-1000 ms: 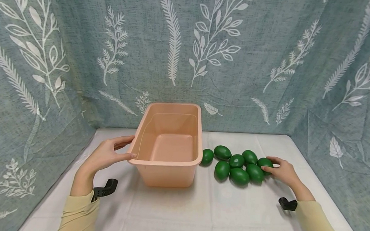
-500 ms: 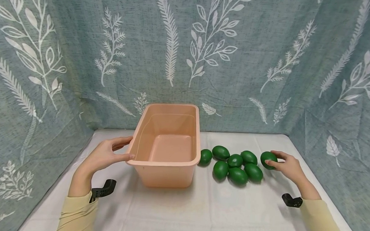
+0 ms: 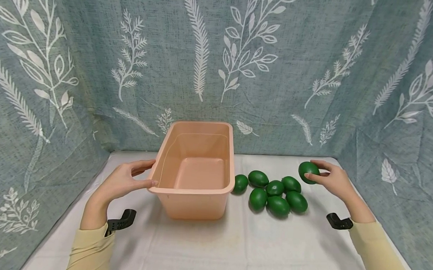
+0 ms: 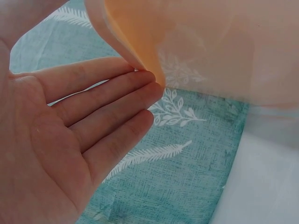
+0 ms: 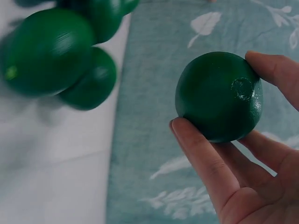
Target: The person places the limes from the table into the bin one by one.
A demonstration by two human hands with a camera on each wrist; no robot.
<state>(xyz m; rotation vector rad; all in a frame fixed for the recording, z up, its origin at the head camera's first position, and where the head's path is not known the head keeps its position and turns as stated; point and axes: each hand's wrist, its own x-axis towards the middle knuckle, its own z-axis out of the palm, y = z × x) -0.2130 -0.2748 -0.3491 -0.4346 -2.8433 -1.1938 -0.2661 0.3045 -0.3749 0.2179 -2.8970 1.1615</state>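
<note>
My right hand (image 3: 336, 181) pinches a dark green lime (image 3: 308, 173) between thumb and fingers and holds it up off the table. In the right wrist view the held lime (image 5: 212, 95) shows a small round scar at one end. Left of it several more limes (image 3: 278, 206) lie in a loose cluster on the table. My left hand (image 3: 118, 181) touches the left rim of a peach plastic bin (image 3: 196, 191), its thumb at the near corner. In the left wrist view the straight fingers (image 4: 112, 112) meet the bin's edge. Nothing is seen inside the bin.
A white cloth (image 3: 204, 247) covers the table. Blue-green curtains (image 3: 219, 70) with white leaf prints rise at the back and both sides. One lime (image 3: 240, 184) sits close beside the bin's right wall.
My right hand has drawn a lime off the right end of the cluster and lifted it upward. The left hand keeps its place on the bin.
</note>
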